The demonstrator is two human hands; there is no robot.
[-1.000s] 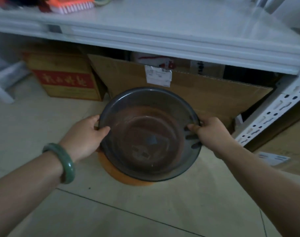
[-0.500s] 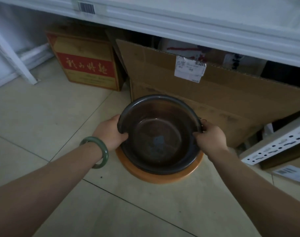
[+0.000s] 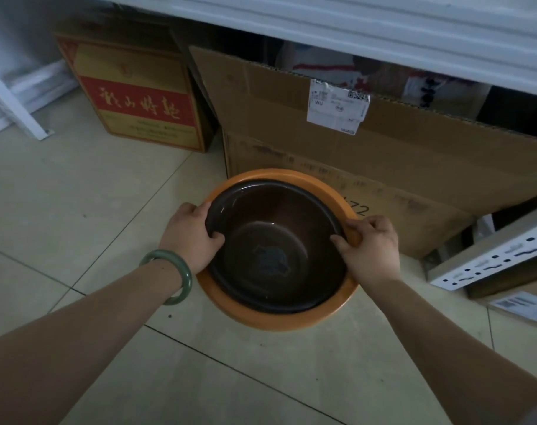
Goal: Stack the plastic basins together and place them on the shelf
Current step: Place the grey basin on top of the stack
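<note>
dark basin nested inside orange basin, centre of frame, on floor tiles. left hand and right hand each grip the dark basin's rim.

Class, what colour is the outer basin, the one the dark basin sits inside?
Orange; the outer basin shows best in the head view.

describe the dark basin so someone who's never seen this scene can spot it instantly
Find the big brown cardboard box under the white shelf; on the tiled floor before it stands an orange basin. The dark basin is nested inside it, held at its rim by the left hand and right hand. It is translucent smoky brown and smaller, ringed by the orange rim.
</note>
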